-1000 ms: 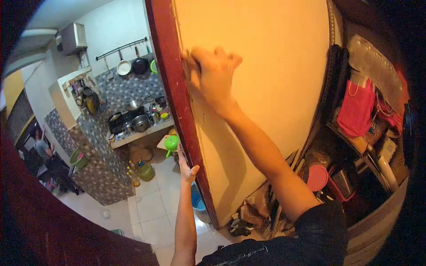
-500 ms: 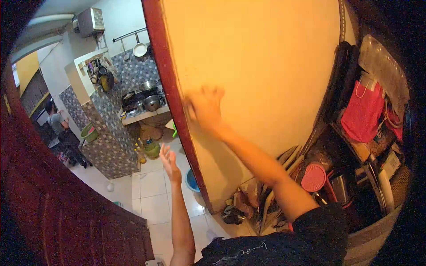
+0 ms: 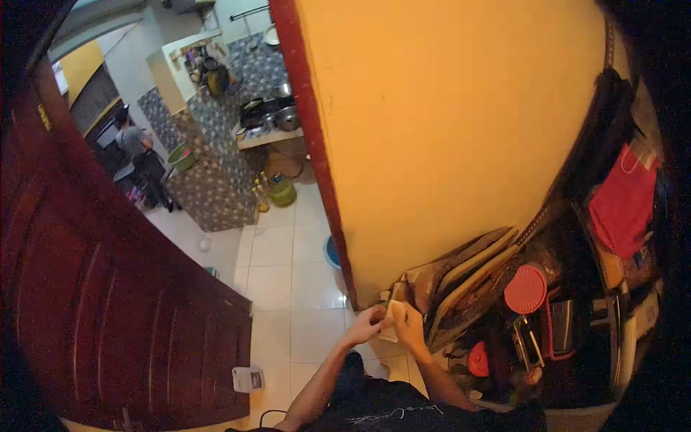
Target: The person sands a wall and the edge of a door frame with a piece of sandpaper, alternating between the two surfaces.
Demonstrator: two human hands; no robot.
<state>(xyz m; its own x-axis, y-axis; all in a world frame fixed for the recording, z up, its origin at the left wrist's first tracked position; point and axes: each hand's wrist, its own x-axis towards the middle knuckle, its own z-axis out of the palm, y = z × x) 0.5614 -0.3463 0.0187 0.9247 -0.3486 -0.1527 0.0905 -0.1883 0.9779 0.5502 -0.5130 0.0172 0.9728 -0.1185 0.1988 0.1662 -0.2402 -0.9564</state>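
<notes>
Small pale piece [image 3: 392, 330]: held low, near the foot of the yellow wall [image 3: 446, 122], pinched from both sides by the fingers of the left hand [image 3: 367, 325] and the right hand [image 3: 412, 327]. It is judged light, thin and likely bendable; its kind cannot be told. A hold at the edges is judged best. The red door frame [image 3: 317, 144] and the leaning boards [image 3: 468, 270] stand close. Open room is left over the tiled floor [image 3: 281, 288], toward the dark door [image 3: 129, 302].
</notes>
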